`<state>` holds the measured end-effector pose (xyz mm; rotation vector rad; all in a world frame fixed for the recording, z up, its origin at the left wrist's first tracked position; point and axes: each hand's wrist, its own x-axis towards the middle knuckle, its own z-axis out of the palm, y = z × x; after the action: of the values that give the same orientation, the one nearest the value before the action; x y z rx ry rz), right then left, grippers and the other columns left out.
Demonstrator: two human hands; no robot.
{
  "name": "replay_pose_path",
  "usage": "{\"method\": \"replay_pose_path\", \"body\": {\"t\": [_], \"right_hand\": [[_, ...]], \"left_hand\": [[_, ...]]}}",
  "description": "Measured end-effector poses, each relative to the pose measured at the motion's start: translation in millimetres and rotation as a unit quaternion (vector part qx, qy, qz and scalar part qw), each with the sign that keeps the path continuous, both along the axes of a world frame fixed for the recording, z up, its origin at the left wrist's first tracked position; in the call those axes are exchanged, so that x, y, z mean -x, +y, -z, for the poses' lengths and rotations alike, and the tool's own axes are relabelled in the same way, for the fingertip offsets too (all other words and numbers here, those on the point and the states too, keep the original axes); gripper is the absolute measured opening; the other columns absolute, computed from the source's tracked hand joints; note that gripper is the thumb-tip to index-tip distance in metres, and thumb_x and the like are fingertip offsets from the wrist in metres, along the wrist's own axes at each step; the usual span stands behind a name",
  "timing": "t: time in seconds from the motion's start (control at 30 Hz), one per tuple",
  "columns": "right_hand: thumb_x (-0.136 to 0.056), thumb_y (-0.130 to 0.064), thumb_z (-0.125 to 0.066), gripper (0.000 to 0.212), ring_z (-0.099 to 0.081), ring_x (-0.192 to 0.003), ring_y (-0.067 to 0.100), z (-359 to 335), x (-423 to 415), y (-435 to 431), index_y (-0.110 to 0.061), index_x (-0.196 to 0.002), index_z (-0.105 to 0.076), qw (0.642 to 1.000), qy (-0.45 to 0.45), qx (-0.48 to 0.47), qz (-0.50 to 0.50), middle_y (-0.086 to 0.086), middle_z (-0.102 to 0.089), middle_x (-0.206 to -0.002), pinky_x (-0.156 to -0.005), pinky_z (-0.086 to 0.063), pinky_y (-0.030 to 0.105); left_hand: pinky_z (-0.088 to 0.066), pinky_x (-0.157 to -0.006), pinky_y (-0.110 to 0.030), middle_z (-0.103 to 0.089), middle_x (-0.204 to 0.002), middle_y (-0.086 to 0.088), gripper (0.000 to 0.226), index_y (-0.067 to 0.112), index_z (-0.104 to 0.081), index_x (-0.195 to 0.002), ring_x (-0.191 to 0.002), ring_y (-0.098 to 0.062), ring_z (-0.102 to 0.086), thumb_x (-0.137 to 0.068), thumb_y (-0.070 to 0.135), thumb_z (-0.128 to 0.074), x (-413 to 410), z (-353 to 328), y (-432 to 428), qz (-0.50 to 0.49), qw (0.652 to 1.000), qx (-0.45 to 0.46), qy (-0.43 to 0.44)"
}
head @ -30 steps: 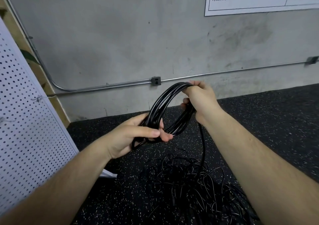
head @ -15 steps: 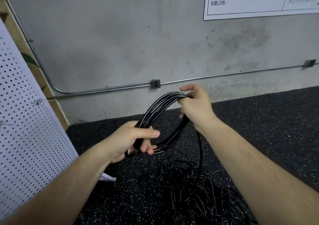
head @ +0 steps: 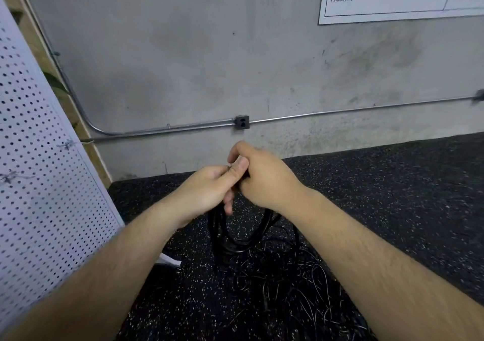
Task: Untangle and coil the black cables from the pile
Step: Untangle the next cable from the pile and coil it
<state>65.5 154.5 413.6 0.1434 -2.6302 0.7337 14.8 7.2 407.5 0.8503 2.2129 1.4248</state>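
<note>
Coil (head: 218, 236) of black cable hung at frame centre, top gripped in curled fingers of touching left hand (head: 207, 191) and right hand (head: 264, 177), above tangled pile (head: 288, 288) lower centre.

coil (head: 233, 247) above pile (head: 288, 288), pile on floor (head: 392, 183), pegboard (head: 39, 183) left — wall (head: 209, 65) behind

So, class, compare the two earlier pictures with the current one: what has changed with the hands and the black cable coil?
The left hand rose toward the right hand, so the two now meet. The coil, earlier spread between them, now hangs below them as a narrow loop. Both hands keep gripping it. The tangled pile stays on the floor.
</note>
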Motion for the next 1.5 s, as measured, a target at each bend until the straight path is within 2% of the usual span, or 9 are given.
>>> {"method": "replay_pose_path", "body": {"t": [0.2, 0.3, 0.4, 0.53, 0.63, 0.77, 1.1, 1.23, 1.5], "right_hand": [[-0.082, -0.024, -0.081, 0.036, -0.068, -0.084, 0.01, 11, 6, 21, -0.023, -0.111, -0.059, 0.977, -0.023, 0.212, -0.02, -0.007, -0.07, -0.093, -0.078, -0.054, 0.028], [-0.077, -0.06, -0.078, 0.055, -0.072, -0.099, 0.018, 29, 4, 34, -0.028, -0.117, -0.059, 0.951, -0.11, 0.288, -0.028, -0.004, -0.072, -0.106, -0.092, -0.057, 0.044], [-0.096, -0.051, -0.06, 0.028, -0.073, -0.096, 0.01, 56, -3, 41, -0.027, -0.11, -0.063, 0.951, -0.22, 0.211, -0.056, -0.005, -0.076, -0.1, -0.097, -0.053, 0.042], [-0.109, -0.038, -0.042, 0.032, -0.061, -0.07, -0.011, 93, -11, 28, -0.017, -0.103, -0.066, 0.934, -0.322, 0.147, -0.055, -0.014, -0.074, -0.089, -0.07, -0.044, 0.013], [-0.111, -0.034, -0.032, 0.03, -0.056, -0.064, 0.007, 109, -9, 15, -0.017, -0.101, -0.055, 0.932, -0.336, 0.131, -0.032, 0.006, -0.077, -0.092, -0.059, -0.041, 0.021], [-0.109, -0.021, -0.039, 0.013, -0.055, -0.057, 0.015, 99, -11, -5, -0.009, -0.111, -0.039, 0.952, -0.294, 0.081, -0.017, 0.002, -0.059, -0.07, -0.055, -0.042, 0.031], [-0.1, -0.013, -0.045, 0.038, -0.063, -0.09, 0.028, 36, -41, -44, -0.017, -0.138, -0.052, 0.965, -0.134, -0.215, -0.064, 0.004, -0.058, -0.112, -0.073, -0.054, 0.037], [-0.103, -0.019, -0.049, 0.044, -0.066, -0.09, 0.023, 18, -41, -36, -0.043, -0.139, -0.053, 0.97, -0.088, -0.217, -0.063, -0.008, -0.055, -0.116, -0.069, -0.052, 0.031], [-0.092, -0.063, -0.058, 0.04, -0.061, -0.079, 0.019, 5, -27, -25, -0.025, -0.093, -0.07, 0.994, 0.072, -0.072, 0.043, -0.006, -0.064, -0.088, -0.066, -0.046, 0.033]], "left_hand": [[-0.014, -0.046, -0.03, -0.023, -0.053, 0.006, 0.046, 0.022, -0.048, -0.064, -0.045, -0.012, -0.018, -0.093, 0.056, -0.055, -1, -1, 3, -0.047, 0.984, -0.162, -0.062], [-0.012, -0.047, -0.033, -0.023, -0.051, 0.004, 0.05, 0.021, -0.039, -0.063, -0.045, -0.014, -0.017, -0.097, 0.055, -0.053, 13, -15, -11, -0.118, 0.962, -0.236, -0.067], [-0.019, -0.039, -0.024, -0.024, -0.053, 0.005, 0.048, 0.021, -0.041, -0.068, -0.042, -0.012, -0.02, -0.096, 0.057, -0.054, 31, -25, -30, -0.17, 0.927, -0.322, -0.089], [-0.019, -0.037, -0.023, -0.023, -0.052, 0.006, 0.047, 0.023, -0.04, -0.07, -0.04, -0.01, -0.02, -0.098, 0.058, -0.053, 47, -31, -48, -0.223, 0.885, -0.395, -0.105], [-0.017, -0.038, -0.023, -0.024, -0.05, 0.007, 0.048, 0.024, -0.04, -0.069, -0.04, -0.009, -0.02, -0.099, 0.058, -0.052, 53, -28, -53, -0.256, 0.876, -0.397, -0.094], [-0.018, -0.04, -0.024, -0.023, -0.052, 0.006, 0.048, 0.025, -0.038, -0.069, -0.043, -0.011, -0.02, -0.099, 0.06, -0.05, 55, -24, -55, -0.278, 0.875, -0.389, -0.072], [-0.02, -0.041, -0.022, -0.024, -0.058, 0.006, 0.044, 0.022, -0.039, -0.077, -0.048, -0.01, -0.02, -0.099, 0.059, -0.05, 43, -22, -50, -0.263, 0.897, -0.353, -0.039], [-0.023, -0.043, -0.021, -0.032, -0.059, 0.006, 0.036, 0.019, -0.044, -0.079, -0.047, -0.01, -0.028, -0.105, 0.043, -0.05, 39, -16, -43, -0.21, 0.934, -0.289, -0.018], [-0.048, -0.062, -0.028, -0.064, -0.065, 0.002, 0.036, 0.011, -0.06, -0.092, -0.058, -0.015, -0.06, -0.103, 0.044, -0.049, 16, 1, -21, -0.076, 0.988, -0.128, 0.037]]}}
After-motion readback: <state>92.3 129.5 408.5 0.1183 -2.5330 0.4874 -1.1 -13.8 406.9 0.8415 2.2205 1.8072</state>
